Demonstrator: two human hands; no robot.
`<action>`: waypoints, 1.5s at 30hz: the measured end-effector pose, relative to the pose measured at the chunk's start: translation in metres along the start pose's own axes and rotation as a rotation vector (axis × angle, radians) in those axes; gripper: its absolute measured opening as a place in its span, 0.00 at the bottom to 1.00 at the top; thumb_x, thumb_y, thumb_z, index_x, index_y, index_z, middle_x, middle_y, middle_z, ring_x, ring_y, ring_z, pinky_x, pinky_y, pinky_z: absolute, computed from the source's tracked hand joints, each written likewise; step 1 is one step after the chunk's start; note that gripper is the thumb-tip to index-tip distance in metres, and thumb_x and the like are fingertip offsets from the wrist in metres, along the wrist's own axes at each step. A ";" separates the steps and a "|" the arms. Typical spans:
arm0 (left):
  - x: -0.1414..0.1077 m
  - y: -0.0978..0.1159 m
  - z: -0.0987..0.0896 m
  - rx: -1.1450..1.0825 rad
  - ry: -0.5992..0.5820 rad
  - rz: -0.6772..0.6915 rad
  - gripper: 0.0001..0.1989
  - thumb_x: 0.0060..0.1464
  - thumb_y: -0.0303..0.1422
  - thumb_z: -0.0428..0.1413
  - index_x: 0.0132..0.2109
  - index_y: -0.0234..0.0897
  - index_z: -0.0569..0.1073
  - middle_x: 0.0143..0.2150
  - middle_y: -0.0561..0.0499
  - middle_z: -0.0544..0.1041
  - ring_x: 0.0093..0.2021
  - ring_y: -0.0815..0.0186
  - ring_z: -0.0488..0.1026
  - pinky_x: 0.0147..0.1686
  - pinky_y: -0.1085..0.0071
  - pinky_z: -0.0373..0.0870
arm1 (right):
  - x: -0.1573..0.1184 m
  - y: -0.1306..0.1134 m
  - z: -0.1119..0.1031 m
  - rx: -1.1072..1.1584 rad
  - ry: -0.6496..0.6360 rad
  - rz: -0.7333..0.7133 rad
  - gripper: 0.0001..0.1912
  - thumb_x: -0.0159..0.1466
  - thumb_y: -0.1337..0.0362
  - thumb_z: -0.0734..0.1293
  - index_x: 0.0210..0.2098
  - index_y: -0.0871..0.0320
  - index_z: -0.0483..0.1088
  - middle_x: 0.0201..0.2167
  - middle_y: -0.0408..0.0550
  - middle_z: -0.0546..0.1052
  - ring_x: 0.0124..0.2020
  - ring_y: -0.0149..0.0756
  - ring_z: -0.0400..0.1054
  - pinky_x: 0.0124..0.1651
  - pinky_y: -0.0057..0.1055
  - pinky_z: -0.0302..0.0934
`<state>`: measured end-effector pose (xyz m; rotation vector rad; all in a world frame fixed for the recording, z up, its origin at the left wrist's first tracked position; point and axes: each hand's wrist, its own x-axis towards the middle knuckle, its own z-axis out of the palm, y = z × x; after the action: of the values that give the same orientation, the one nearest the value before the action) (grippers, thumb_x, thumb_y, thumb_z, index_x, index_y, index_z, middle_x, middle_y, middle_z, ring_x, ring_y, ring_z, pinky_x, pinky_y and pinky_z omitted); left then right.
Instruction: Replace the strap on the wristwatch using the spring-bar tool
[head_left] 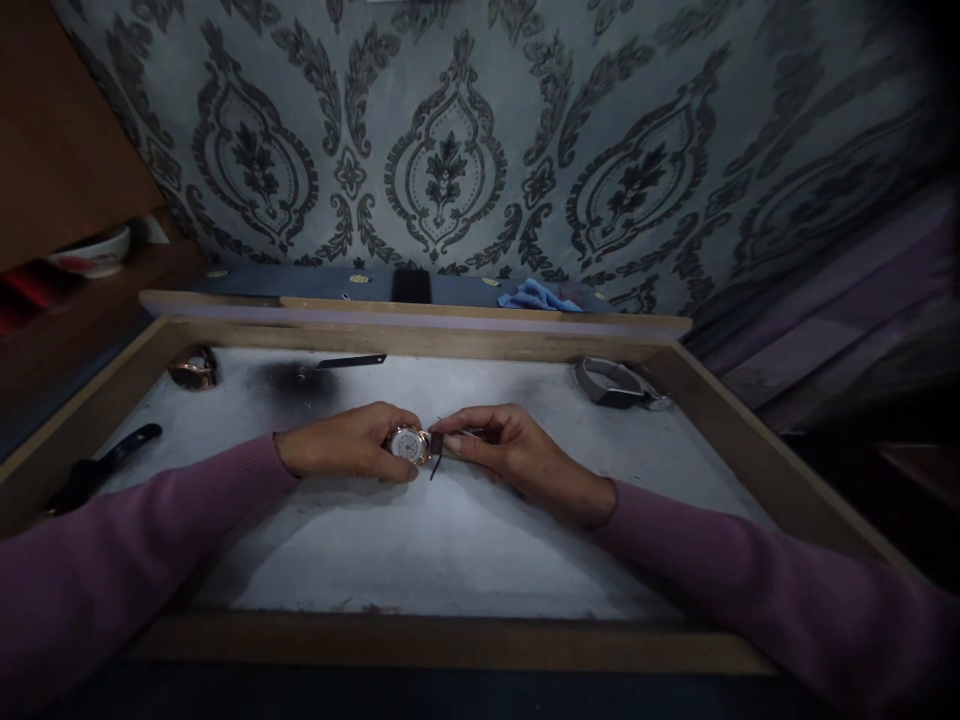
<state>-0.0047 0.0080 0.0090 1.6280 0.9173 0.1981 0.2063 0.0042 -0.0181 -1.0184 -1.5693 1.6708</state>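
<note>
A round watch (407, 445) with a pale dial and gold-coloured rim is held above the middle of a white board. My left hand (360, 442) grips its case between thumb and fingers. At the right side of the case, my right hand (502, 445) pinches a short dark strap (436, 443). A thin dark strip or pin stands out below the strap by the fingertips; its exact shape is too small to tell. The lower fingers of my right hand are partly hidden.
A wooden frame (450, 640) borders the board. Inside lie a rose-gold watch (193, 370), a black-strapped watch (105, 465), a dark blade-like strip (352, 361) and a metal-banded watch (615, 384). Behind are a black phone-like object (412, 286) and a blue cloth (536, 296).
</note>
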 end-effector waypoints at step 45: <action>-0.006 0.003 0.006 0.091 -0.017 0.055 0.04 0.48 0.30 0.54 0.32 0.35 0.66 0.26 0.58 0.62 0.26 0.72 0.58 0.25 0.73 0.55 | -0.002 -0.009 -0.007 -0.208 -0.186 -0.137 0.09 0.60 0.64 0.68 0.37 0.60 0.78 0.31 0.46 0.76 0.32 0.30 0.67 0.36 0.29 0.60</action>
<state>-0.0038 -0.0006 0.0115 1.7373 0.8805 0.1826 0.2129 0.0072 -0.0087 -0.8524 -1.9223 1.5697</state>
